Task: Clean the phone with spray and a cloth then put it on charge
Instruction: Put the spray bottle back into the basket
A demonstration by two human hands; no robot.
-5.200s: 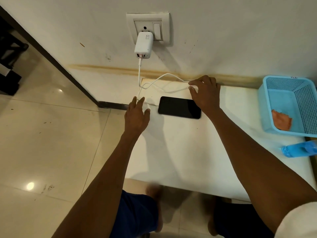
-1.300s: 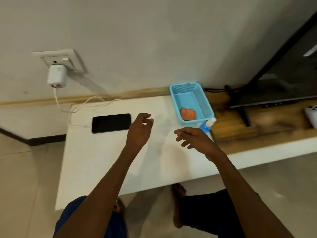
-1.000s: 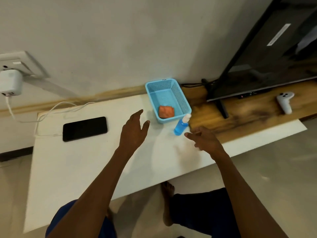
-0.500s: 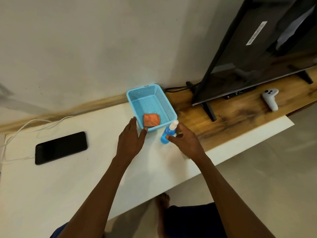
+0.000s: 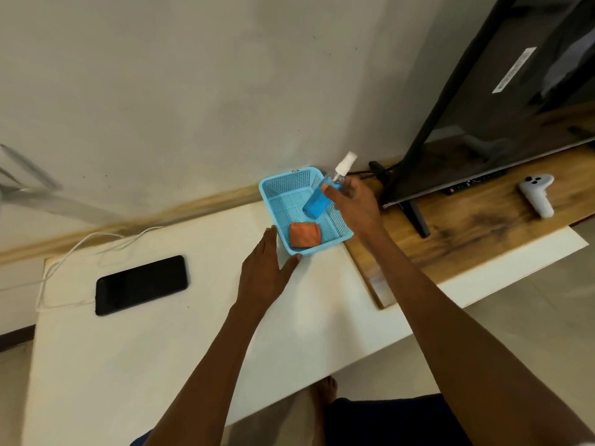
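Right hand [image 5: 352, 204] is raised off the surface, arm extended forward, fingers curled closed around the spray bottle [image 5: 323, 196] (held tilted, nozzle end up). Left hand [image 5: 265, 273] is stretched forward at a lower level, palm down, fingers straight and together, thumb splayed out to the right, nothing gripped. Both forearms are bare and angled inward toward the middle.

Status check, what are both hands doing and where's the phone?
Right hand holds spray bottle above blue basket. Left hand open, at basket's near corner. Orange cloth in basket. Phone flat on white table, nothing blocking.
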